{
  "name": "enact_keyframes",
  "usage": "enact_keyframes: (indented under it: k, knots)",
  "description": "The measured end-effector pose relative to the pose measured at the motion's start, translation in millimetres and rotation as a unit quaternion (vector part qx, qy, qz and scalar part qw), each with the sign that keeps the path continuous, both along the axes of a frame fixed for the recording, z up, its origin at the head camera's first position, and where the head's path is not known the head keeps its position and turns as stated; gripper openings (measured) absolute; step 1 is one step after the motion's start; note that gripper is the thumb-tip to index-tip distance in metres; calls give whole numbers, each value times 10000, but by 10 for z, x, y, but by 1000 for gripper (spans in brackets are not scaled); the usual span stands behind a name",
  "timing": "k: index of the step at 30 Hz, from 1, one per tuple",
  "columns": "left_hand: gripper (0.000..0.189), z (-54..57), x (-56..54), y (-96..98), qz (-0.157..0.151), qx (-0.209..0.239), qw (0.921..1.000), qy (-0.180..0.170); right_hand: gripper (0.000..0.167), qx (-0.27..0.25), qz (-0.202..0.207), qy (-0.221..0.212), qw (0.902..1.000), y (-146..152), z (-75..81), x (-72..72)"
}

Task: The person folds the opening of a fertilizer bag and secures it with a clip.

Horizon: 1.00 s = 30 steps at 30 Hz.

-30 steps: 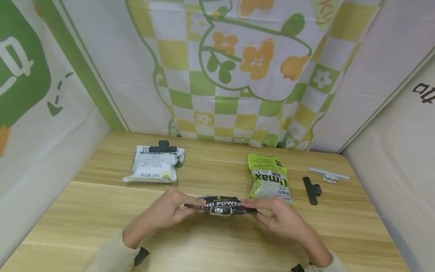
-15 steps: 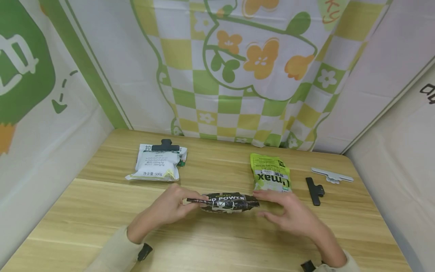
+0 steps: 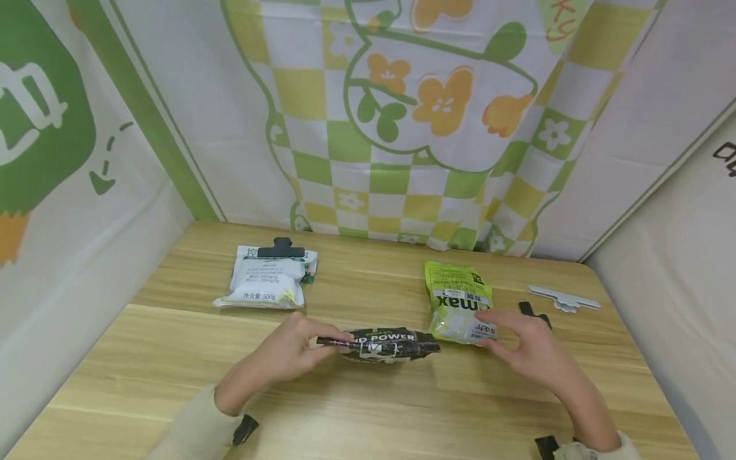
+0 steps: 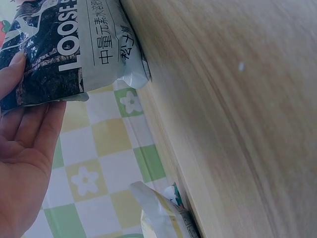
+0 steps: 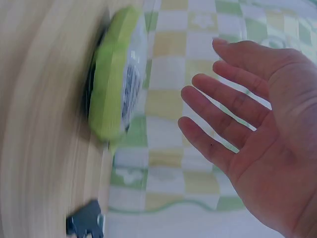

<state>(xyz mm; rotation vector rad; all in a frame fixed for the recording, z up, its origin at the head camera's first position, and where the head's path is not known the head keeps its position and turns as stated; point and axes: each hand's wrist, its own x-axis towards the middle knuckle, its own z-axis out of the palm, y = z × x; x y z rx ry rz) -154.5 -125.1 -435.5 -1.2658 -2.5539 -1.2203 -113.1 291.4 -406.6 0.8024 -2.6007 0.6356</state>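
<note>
My left hand (image 3: pixel 290 348) pinches the left end of a dark printed bag (image 3: pixel 382 347), thumb on one face and fingers behind. In the left wrist view the bag (image 4: pixel 59 44) is dark with a pale band and stands near the wooden surface. My right hand (image 3: pixel 531 348) is held away from it, fingers loosely extended. In the head view it overlaps the lower right of a lime-green bag (image 3: pixel 457 303). The right wrist view has this hand (image 5: pixel 257 129) holding nothing, apart from the green bag (image 5: pixel 116 74).
A white bag (image 3: pixel 267 281) with a black clip (image 3: pixel 281 248) on its top lies at the back left. On the right lie a grey clip (image 3: pixel 565 299) and another black clip (image 3: pixel 535 313), partly covered by my right hand. A patterned cloth (image 3: pixel 391 191) hangs behind the wooden table (image 3: pixel 368 421).
My right hand has let go of the dark bag's right end and moved right, over toward the green bag and black clip. The left hand still holds the dark bag.
</note>
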Motion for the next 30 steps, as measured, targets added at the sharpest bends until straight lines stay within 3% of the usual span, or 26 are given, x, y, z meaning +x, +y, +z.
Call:
enact_keyframes:
  k: [6,14,20,30]
  knots:
    - [20,11,2,-8,24,46,10000,4,45,170,-709,-187,9972,316,11,-48]
    - [21,20,4,-5,26,91,10000,8,43,305,-1373,293,9896,848,-76,-210]
    - [21,2,9,-2,14,58,9999,-94,41,320,-1943,-240,9801,1188,-139,-268]
    - [20,-10,12,-2,108,-4,9999,-104,40,434,-2218,-517,9727,1411,-220,-324]
